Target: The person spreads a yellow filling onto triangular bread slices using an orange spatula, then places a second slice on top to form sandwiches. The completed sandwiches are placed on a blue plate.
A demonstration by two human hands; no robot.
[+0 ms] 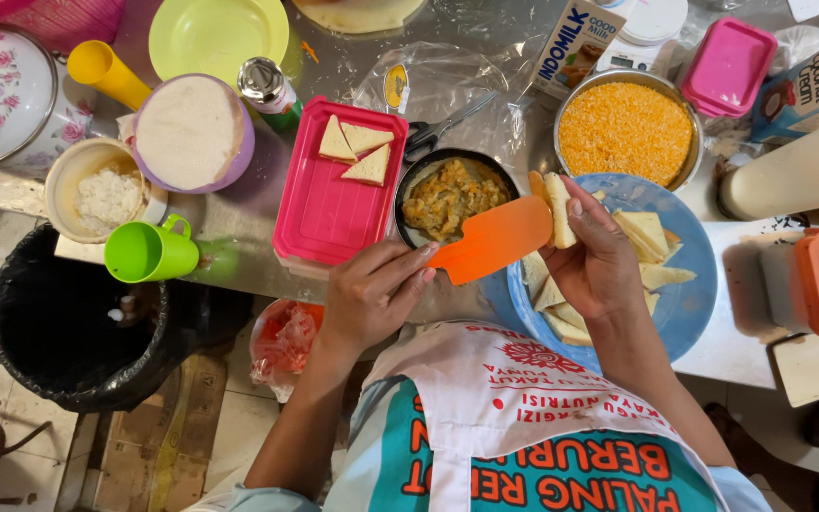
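Note:
My left hand (372, 294) grips the handle of an orange spatula (495, 239), whose blade points toward my right hand. My right hand (597, 261) holds a folded bread piece (555, 209) upright, just over the blue plate (689, 294) that carries several bread triangles. A dark bowl of yellow-brown filling (449, 197) sits just beyond the spatula blade. To its left a pink tray (329, 213) holds three bread triangles (356, 150).
A metal bowl of orange crumbs (626, 128) stands behind the plate. To the left are a green mug (147, 251), a purple bowl (191, 133), a cream bowl (104, 194) and a yellow plate (215, 36). A black bin (68, 327) stands below the counter edge. Cartons and a pink box (727, 64) are at the back right.

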